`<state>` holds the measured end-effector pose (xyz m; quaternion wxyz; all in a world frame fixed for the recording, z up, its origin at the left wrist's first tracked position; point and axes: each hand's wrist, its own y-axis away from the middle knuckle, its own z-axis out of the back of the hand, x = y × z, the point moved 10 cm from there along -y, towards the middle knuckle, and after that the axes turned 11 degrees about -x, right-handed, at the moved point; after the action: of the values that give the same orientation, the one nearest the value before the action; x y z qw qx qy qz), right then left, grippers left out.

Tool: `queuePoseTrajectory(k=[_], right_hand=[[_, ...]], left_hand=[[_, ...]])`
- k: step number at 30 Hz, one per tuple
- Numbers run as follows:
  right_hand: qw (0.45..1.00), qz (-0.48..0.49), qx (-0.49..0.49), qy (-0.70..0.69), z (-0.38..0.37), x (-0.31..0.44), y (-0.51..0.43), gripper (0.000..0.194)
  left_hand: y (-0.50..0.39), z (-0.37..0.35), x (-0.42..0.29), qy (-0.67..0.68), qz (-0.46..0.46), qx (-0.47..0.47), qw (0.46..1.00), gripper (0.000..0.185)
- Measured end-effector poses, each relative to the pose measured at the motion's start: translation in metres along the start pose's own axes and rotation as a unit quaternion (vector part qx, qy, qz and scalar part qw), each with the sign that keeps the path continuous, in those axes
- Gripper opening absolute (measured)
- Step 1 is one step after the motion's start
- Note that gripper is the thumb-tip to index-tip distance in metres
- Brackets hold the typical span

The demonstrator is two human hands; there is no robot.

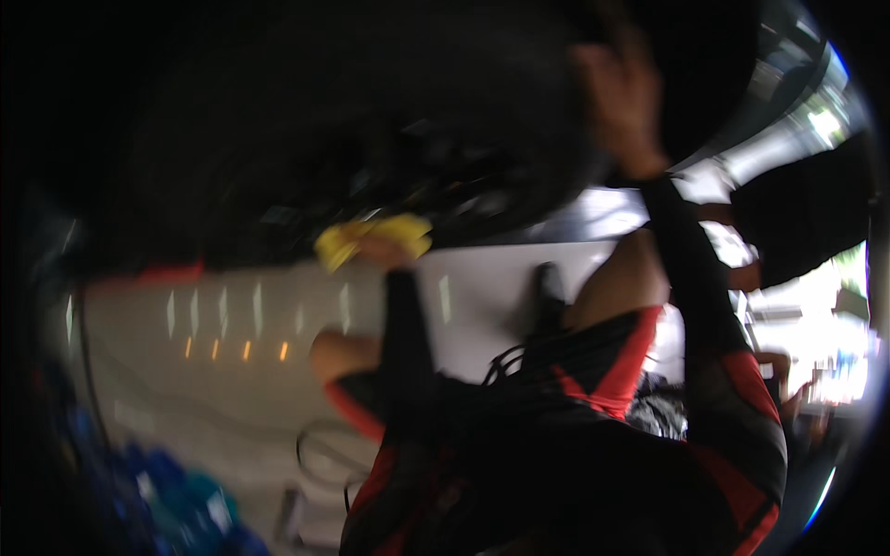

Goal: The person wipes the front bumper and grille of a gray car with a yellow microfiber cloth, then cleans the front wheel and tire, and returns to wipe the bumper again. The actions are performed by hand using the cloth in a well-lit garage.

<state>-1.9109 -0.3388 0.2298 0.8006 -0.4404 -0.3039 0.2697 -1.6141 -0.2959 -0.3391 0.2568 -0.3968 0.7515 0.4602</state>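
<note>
My left hand [386, 250] grips a crumpled yellow cloth [403, 231] at the lower edge of a dark vehicle wheel [445, 181]. Faint glints mark the spokes. Around them the black tyre [556, 139] merges into deep shadow. My right hand [626, 104] is raised at the tyre's right side, its thumb apart from the fingers. Motion blur and darkness hide whether it presses on the rubber; I make out nothing held in it. Black sleeves cover both my forearms.
My bent knees flank the light, glossy floor [473, 306]. A dark cable or hose [300, 445] loops at lower left, near blurred blue and teal items [188, 497]. Glossy vehicle bodywork [793, 125] curves at upper right. Another person's dark clothing [799, 208] appears at right.
</note>
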Motion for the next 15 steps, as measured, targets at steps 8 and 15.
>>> queuePoseTrajectory(k=[8, 15], right_hand=[[0.992, 0.103, -0.041, -0.063, -0.019, 0.0, 0.01, 0.064], [0.996, 0.08, -0.015, -0.03, -0.005, -0.013, 0.008, 0.073]], left_hand=[[0.028, 0.004, -0.02, 0.141, 0.134, -0.026, 0.98, 0.07], [0.045, -0.019, -0.082, -0.178, -0.104, -0.191, 0.959, 0.068]])
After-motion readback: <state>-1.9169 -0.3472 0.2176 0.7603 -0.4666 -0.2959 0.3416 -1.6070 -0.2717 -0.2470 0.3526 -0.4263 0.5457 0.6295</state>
